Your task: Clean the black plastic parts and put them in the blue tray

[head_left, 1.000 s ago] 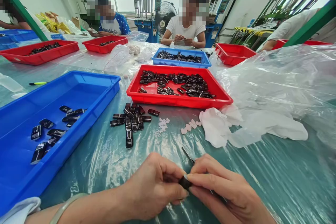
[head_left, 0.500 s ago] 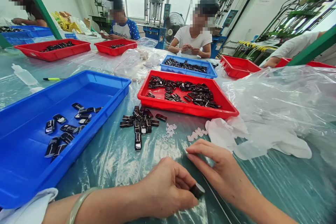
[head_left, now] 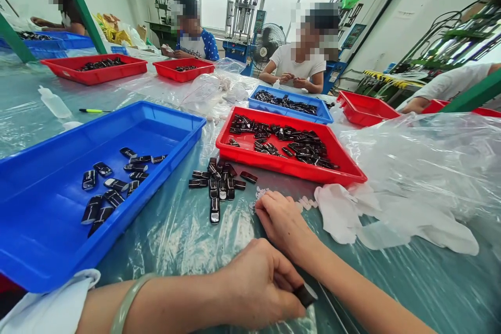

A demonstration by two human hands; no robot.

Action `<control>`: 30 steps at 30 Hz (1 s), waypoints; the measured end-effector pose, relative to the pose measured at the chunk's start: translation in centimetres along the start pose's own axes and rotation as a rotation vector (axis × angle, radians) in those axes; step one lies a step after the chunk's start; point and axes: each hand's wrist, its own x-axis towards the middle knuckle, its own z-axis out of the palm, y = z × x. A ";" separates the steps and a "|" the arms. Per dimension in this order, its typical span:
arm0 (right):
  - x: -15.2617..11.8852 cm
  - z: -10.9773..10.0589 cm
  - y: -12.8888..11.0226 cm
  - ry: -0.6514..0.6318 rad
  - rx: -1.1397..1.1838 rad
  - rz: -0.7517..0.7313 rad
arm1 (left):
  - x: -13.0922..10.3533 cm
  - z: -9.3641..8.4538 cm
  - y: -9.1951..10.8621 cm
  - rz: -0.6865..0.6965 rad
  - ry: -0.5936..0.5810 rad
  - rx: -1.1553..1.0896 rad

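Note:
My left hand (head_left: 262, 284) is closed around a small black glossy piece (head_left: 305, 295), gripped between thumb and fingers with its pale flat end facing out. My right hand (head_left: 287, 222) reaches forward past it, fingers bent down together at the small white bits (head_left: 258, 194) on the plastic-covered table. Its fingertips are partly hidden, so what they hold cannot be made out. Just behind that hand lie more pale pieces (head_left: 307, 203). A loose pile of similar black pieces (head_left: 219, 182) lies left of the right hand. Thin metal rods (head_left: 332, 302) rest beside the left hand.
On the left stands a blue tray (head_left: 58, 141) holding several black pieces. Ahead is a red tray (head_left: 270, 164) with many more, and another blue tray (head_left: 291, 109) behind it. White cloth gloves (head_left: 426, 224) and plastic sheeting (head_left: 415, 156) lie right. Co-workers sit across the table.
My right hand has moved forward and left, from beside the left hand to the white bits, and its fingers have bent down. The left hand still holds the black piece. The view has shifted slightly.

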 end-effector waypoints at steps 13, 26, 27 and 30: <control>-1.8 0.1 1.1 0.135 0.068 -0.015 | -0.4 0.2 1.1 -0.031 -0.056 -0.022; -8.8 -2.2 2.3 0.245 0.456 -0.055 | -0.3 -0.4 1.4 0.077 -0.028 0.064; -9.1 -2.1 2.2 0.240 0.493 -0.058 | -0.3 -0.4 1.4 0.071 -0.029 0.064; -9.7 -2.1 2.0 0.221 0.545 -0.061 | -0.4 -0.3 1.4 0.053 -0.030 0.059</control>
